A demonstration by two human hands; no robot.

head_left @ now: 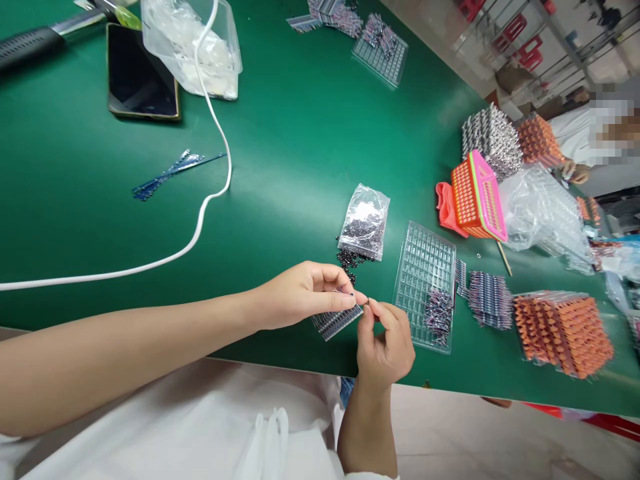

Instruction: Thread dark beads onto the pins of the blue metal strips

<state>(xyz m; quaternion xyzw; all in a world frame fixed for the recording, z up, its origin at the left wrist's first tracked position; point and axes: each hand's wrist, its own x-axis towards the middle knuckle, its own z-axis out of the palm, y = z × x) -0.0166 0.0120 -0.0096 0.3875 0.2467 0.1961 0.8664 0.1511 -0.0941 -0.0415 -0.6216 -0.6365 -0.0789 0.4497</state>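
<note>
My left hand [313, 293] reaches in from the left, its thumb and fingers pinched on something too small to make out. Close against its fingertips, my right hand [387, 343] pinches a tiny dark piece [367, 302]. Under my left fingers lies a strip of small striped parts [336, 323], partly hidden by the hand. Small dark beads [350, 261] are spilled just above the hands, below a clear bag [364, 223] of similar beads. To the right of my right hand is a clear compartment tray [425, 280] with a pile of thin parts [439, 315] in its lower right.
A white cable [200, 220] crosses the left side, near a phone [143, 73], a plastic container [200, 47] and blue strips [170, 175]. Orange stacks [563, 333], a basket [477, 197] and plastic bags [543, 210] stand right. A person [595, 133] is beyond them.
</note>
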